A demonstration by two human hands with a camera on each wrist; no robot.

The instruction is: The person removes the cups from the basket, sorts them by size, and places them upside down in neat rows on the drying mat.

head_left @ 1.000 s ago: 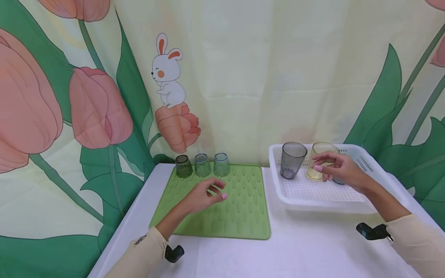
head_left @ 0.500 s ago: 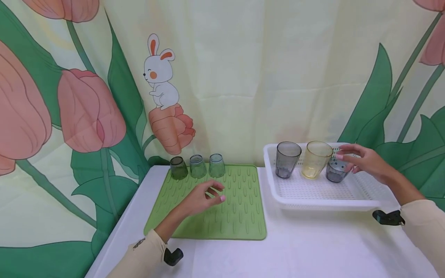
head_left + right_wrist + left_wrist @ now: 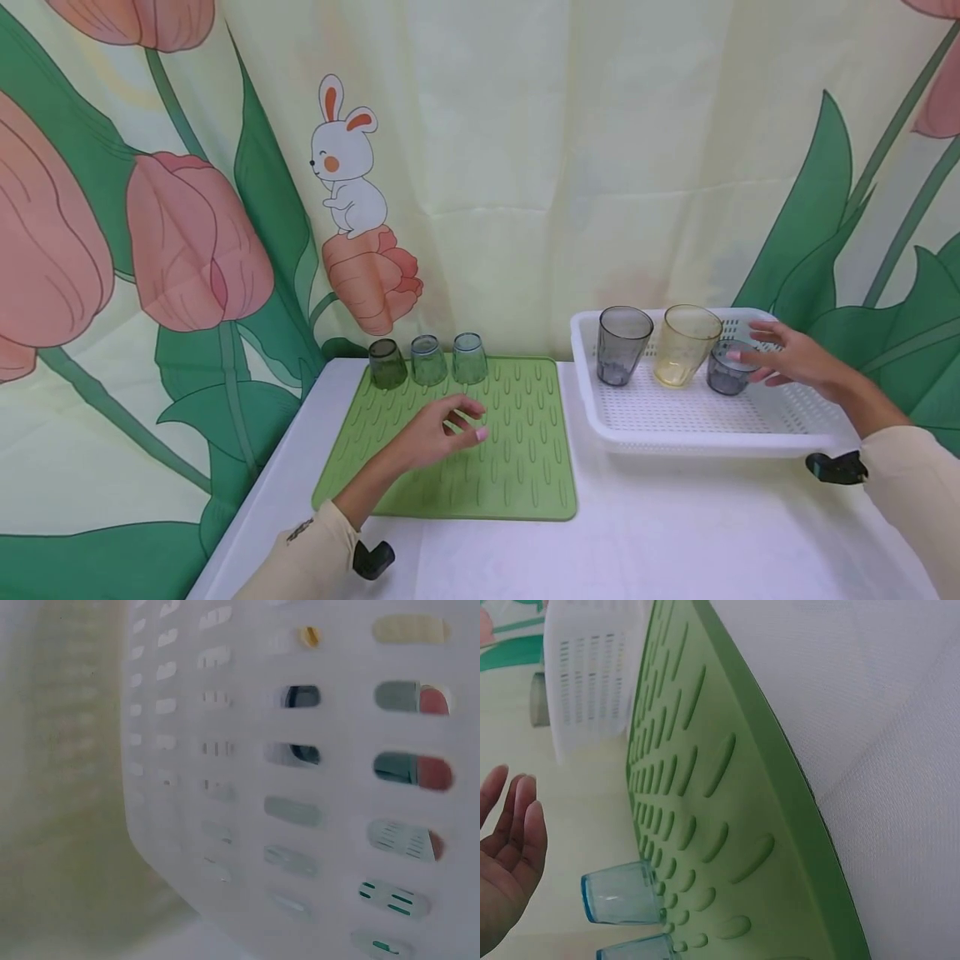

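In the head view, my right hand (image 3: pixel 797 362) is over the right part of a white basket (image 3: pixel 701 442), right at a short grey glass (image 3: pixel 726 377). Its thumb overlaps the glass's rim, and the other fingers extend beyond it. To the left stand a tall grey glass (image 3: pixel 622 346) and a tall yellow glass (image 3: pixel 681 350), both mouth up. My left hand (image 3: pixel 435 432), fingers loosely bent and holding nothing, hovers above a green ridged mat (image 3: pixel 517 467). Along the mat's back edge, a dark green glass (image 3: pixel 387 365), a bluish glass (image 3: pixel 428 362) and a pale blue glass (image 3: pixel 469 360) stand upside down.
A white cloth (image 3: pixel 495 554) covers the table under mat and basket. Behind it hangs a curtain (image 3: pixel 495 167) printed with tulips and a rabbit. The basket's slotted wall (image 3: pixel 247 776) fills much of the right wrist view, hiding my right hand there.
My right hand has moved right, past the tall yellow glass, then slightly down to the short grey glass. The left hand stays nearly still above the mat.
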